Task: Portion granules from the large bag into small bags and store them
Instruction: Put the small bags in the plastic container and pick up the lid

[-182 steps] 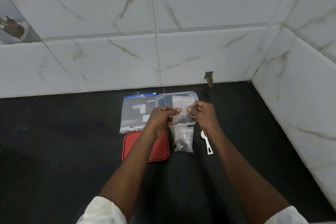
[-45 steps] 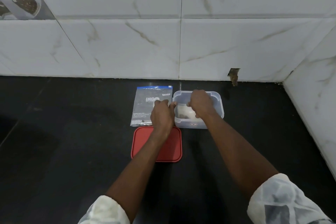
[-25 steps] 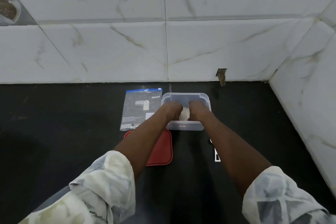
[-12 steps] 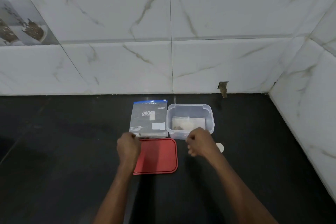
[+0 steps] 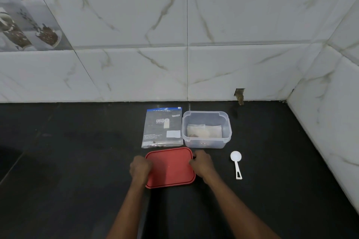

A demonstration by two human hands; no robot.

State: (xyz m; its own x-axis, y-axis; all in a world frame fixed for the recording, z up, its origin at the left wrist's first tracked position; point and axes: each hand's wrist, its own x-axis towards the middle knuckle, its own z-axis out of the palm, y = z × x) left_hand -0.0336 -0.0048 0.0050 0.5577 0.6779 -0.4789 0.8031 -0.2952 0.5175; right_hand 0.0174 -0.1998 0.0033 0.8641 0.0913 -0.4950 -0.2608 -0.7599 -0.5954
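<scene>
Left hand, right hand: clamped on opposite side edges of flat red plastic lid. Likely light, stiff, slick; best held at those rims.

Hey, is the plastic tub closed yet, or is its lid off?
Off. The red lid lies flat on the counter before the open tub, left hand and right hand gripping its side edges.

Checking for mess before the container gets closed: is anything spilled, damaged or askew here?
No spill shows on the black counter. One flaw: a chipped notch at the base of the wall tile, behind and right of the clear container. Nothing else stands out.
</scene>
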